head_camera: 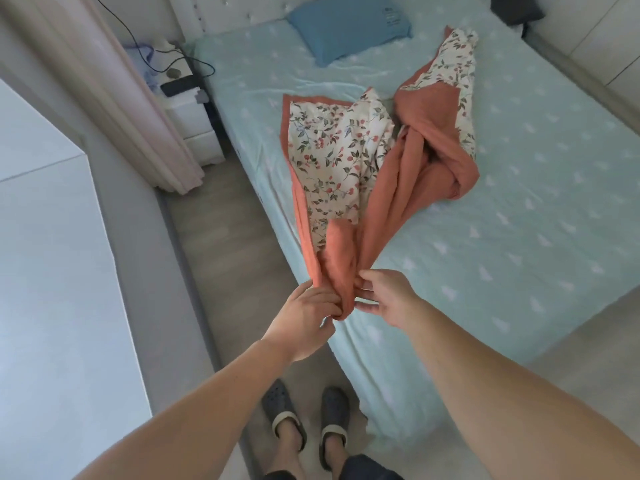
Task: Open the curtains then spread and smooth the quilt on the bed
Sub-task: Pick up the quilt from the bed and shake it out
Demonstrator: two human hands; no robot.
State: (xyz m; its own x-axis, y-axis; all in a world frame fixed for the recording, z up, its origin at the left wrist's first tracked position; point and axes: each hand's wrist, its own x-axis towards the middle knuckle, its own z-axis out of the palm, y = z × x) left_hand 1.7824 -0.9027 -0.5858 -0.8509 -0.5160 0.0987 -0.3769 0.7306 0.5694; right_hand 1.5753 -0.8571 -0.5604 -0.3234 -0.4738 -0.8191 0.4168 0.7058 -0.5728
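Note:
The quilt [408, 168], orange on one side and floral white on the other, lies twisted and bunched across the middle of the bed [519, 237], which has a pale green sheet. One gathered end of it reaches the near left corner of the mattress. My left hand [304, 318] pinches that orange end from the left. My right hand [384, 296] touches the same end from the right, fingers curled on the fabric. The pale pink curtain [114, 91] hangs gathered at the upper left.
A blue pillow [346, 29] lies at the head of the bed. A white nightstand [188, 109] with cables and small items stands between curtain and bed. A white surface [52, 271] fills the left. My feet in grey clogs [304, 420] stand at the bed's corner.

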